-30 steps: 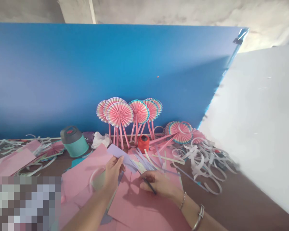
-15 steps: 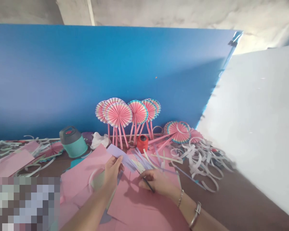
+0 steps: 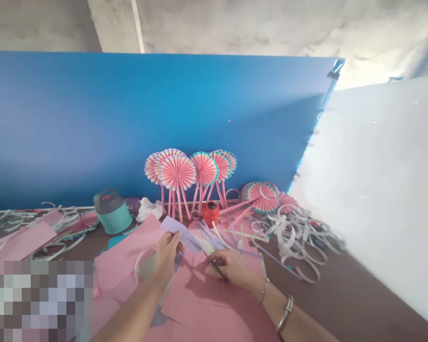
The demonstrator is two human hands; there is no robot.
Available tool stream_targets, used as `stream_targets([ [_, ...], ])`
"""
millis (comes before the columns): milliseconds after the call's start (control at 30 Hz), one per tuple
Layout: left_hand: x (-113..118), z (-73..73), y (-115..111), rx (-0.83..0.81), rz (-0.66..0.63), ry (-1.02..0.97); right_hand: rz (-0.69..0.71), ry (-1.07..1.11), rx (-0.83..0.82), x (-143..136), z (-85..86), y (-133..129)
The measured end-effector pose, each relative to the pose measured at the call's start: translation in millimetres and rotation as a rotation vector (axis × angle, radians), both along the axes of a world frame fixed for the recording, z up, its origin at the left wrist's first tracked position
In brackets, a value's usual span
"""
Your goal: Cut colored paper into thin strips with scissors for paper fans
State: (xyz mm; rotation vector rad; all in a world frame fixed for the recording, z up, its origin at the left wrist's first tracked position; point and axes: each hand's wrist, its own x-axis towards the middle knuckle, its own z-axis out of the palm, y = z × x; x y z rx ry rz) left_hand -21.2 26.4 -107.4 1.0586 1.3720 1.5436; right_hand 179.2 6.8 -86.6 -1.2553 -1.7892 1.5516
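My left hand [image 3: 168, 251] is closed on a lavender paper strip [image 3: 180, 232], fingers pinching its lower edge. The strip slants down to the right towards my right hand [image 3: 223, 266], which is closed around a thin dark tool [image 3: 217, 269] whose kind I cannot make out. Its front end lies near the strip's right end, beside cream and lavender strips [image 3: 214, 240]. Under both hands are large pink paper sheets [image 3: 199, 304]. A red spool [image 3: 210, 213] stands just behind the loose strips.
Pleated paper fans [image 3: 177, 173] lean on the blue panel [image 3: 128, 118]. At the left is a teal container [image 3: 114, 216] beside white crumpled plastic [image 3: 150, 209]. Curled white strips [image 3: 292, 232] and a lying fan [image 3: 262, 197] are at the right; a white panel [image 3: 388, 190] borders that side.
The view has shifted slightly. Both hands keep nearly the same places and grips, and the lavender strip is still between them.
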Motion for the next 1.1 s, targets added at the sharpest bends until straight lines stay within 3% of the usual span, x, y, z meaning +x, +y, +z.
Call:
stream_targets([
  [533, -1.1, 0.9, -1.0, 0.011, -0.030, -0.019, 0.020, -0.011, 0.006, 2.2, -6.2, 1.9],
  [800, -0.7, 0.4, -0.6, 0.018, -0.008, -0.002, 0.013, -0.004, -0.003, 1.3, -0.1, -0.3],
  [1100, -1.4, -2.4, -0.2, 0.018, -0.033, -0.013, 0.021, -0.054, 0.075, 4.5, -5.3, 2.3],
])
